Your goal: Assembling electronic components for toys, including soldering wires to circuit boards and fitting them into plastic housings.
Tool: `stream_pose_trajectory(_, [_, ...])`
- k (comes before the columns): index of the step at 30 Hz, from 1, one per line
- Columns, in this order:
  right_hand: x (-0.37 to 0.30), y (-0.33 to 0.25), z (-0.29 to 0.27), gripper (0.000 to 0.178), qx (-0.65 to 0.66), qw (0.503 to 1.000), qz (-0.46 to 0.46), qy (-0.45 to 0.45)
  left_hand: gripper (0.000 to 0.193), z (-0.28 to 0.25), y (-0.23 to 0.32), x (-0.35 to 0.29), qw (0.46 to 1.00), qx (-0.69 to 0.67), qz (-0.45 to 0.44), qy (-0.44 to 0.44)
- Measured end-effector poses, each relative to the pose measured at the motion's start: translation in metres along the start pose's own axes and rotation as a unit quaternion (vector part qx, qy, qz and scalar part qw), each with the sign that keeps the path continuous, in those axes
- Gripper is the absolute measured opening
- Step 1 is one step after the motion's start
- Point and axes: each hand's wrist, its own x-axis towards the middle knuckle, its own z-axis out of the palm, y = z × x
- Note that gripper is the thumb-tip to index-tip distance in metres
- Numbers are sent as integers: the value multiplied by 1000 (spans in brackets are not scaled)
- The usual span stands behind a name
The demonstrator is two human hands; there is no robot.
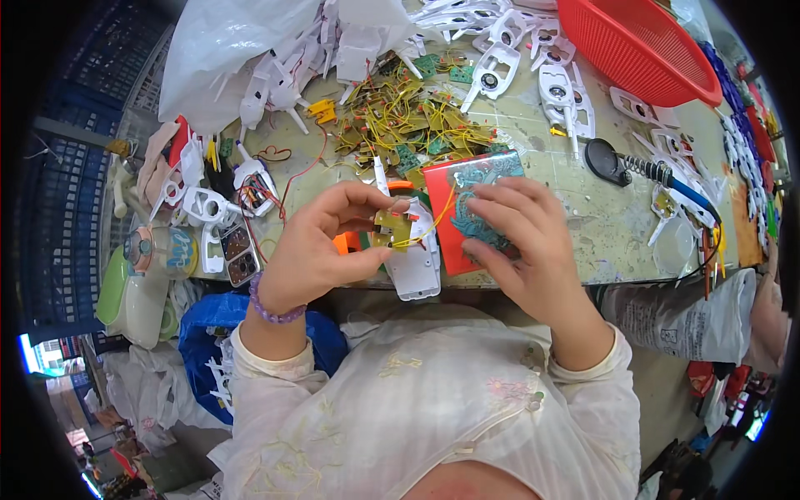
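Note:
My left hand (321,237), with a purple bead bracelet at the wrist, pinches a small yellow-brown circuit board (392,227) between thumb and fingers. Yellow wires (433,227) trail from the board toward the right. Just beneath it lies a white plastic housing (414,273), its narrow end pointing away and its wide end at the table's edge. My right hand (529,242) hovers with fingers apart over a red flat item with a blue-green raised pattern (454,242); whether it touches the surface I cannot tell. An orange piece (347,242) shows beside my left fingers.
A heap of circuit boards with yellow wires (408,121) lies ahead. White plastic housings (492,75) spread behind it, beside a red basket (642,50). At the right, a soldering iron (687,193) rests in its coiled holder. A blue bag (208,333) hangs below the left edge.

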Motion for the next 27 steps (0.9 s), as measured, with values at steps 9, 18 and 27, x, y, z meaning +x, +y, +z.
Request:
stream_pose_trajectory(9, [35,4,21,53,362,912,151,-116,43,-14,-7,-13,995,-87,31,-37])
stream_pose_trajectory(18, [38,10,12,12,492,821,264,-115,47,-14,-26,-6,995,-94,29,-17])
stream_pose_trajectory(27, [45,-6,10,19,333,939,81,-13,40,20,18,26,982,139,127,29])
